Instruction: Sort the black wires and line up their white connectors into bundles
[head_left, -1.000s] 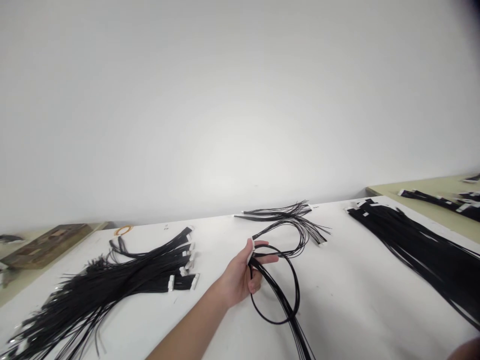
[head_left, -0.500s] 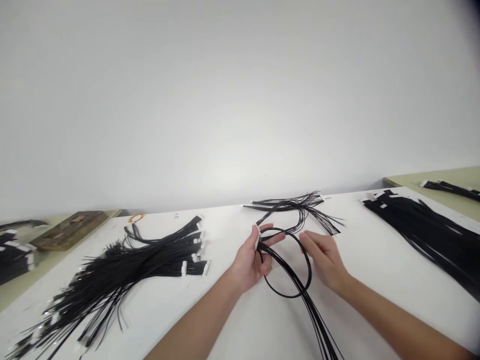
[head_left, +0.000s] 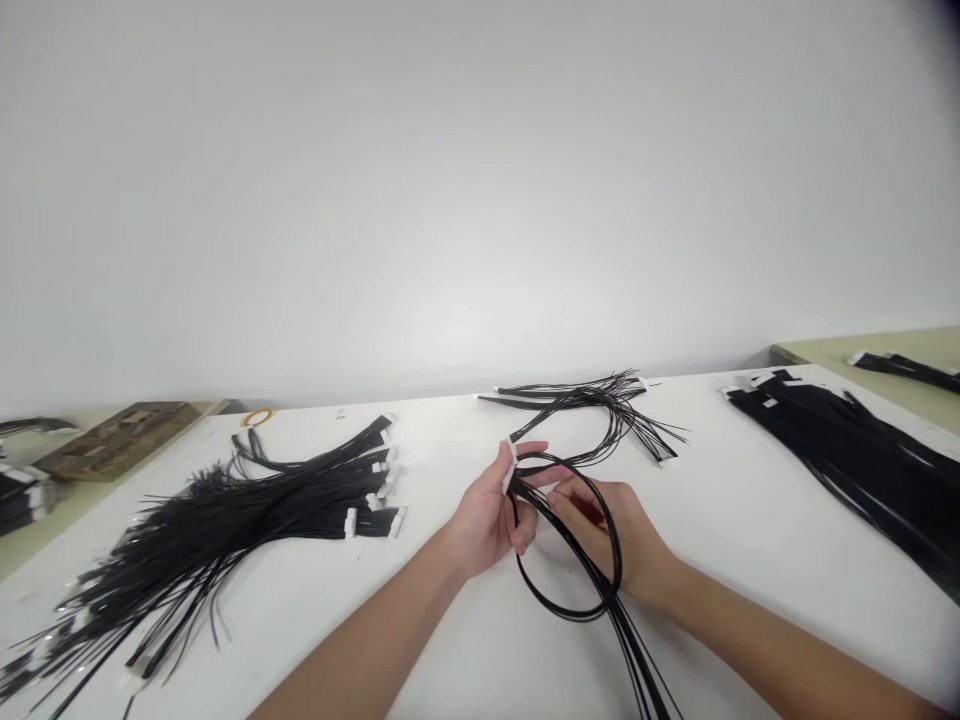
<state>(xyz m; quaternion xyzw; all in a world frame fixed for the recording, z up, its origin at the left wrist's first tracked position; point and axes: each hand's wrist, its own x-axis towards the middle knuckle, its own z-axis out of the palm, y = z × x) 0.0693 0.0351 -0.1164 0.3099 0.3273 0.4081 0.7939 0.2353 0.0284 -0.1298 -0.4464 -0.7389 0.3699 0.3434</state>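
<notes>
Since the earlier frame, the right hand [head_left: 611, 535] has come in from the right and now reaches through the wire loop [head_left: 574, 540], its fingers meeting the left hand [head_left: 487, 515] at the loop's near-left side.

At the far left, a brown board [head_left: 112, 440] lies on a beige table [head_left: 30, 545], with a small orange ring [head_left: 259, 416] just beside it on the white table [head_left: 750, 540]. Next comes a large heap of black cables [head_left: 225, 520], their white connectors turned toward the middle. The left hand is curled closed around the black wire bundle, pinching a white connector [head_left: 509, 465] between thumb and forefinger at the top of the loop. The loop hangs just right of that hand, above the table, and its tails run toward the near edge. The right hand is half closed, fingertips on the wires; whether it grips them cannot be told. Beyond the hands, a loose bunch of wires [head_left: 600, 405] lies toward the far edge. Farther right, a flat stack of black cables [head_left: 847, 455] stretches away, well apart from both hands.
</notes>
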